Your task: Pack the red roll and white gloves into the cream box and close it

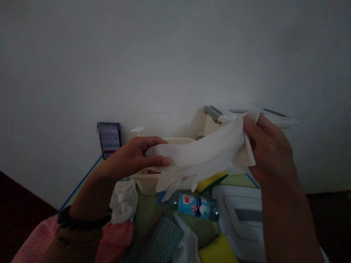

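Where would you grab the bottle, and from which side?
Probably its labelled middle, from above: the bottle lies on its side, letting a hand straddle its round body. In view, the white glove dangles by its left end; a white lid crowds its right.

We have a white glove point(204, 152) stretched lengthwise above the worktop point(146, 212): our left hand point(136, 153) pinches the end by the fingers, our right hand point(265, 148) grips the cuff. Below, a blue-labelled bottle point(193, 206) lies on its side. Cream basin point(146, 185) behind, partly hidden. We see a yellow sponge point(220, 255) near the front, phone point(110, 140) propped against the wall point(179, 61).
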A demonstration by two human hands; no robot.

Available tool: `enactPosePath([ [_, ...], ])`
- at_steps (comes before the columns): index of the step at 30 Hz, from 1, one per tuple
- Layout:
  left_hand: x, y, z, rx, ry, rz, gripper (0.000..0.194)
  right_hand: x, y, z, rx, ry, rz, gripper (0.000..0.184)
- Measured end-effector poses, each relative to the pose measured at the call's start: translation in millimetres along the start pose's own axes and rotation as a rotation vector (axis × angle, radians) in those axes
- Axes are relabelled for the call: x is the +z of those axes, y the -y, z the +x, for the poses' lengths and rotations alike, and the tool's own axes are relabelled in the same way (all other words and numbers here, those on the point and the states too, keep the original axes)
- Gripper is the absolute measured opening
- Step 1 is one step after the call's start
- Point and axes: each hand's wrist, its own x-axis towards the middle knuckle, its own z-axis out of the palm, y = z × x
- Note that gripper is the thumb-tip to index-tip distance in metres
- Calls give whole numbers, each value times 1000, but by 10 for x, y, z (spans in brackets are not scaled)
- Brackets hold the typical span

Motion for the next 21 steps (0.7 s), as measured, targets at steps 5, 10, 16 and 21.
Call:
enactPosePath([
  [5,22,-1,16,-9,-72,-108,19,41,36,-10,90,-63,144,8],
  [10,3,2,18,4,-153,-108,18,28,23,-9,53,-30,160,8],
  [16,-13,-17,5,-7,-166,-110,16,35,-15,-14,9,-20,125,7],
  [21,-53,18,7,29,-132,-120,10,64,3,-15,-17,-113,105,7],
])
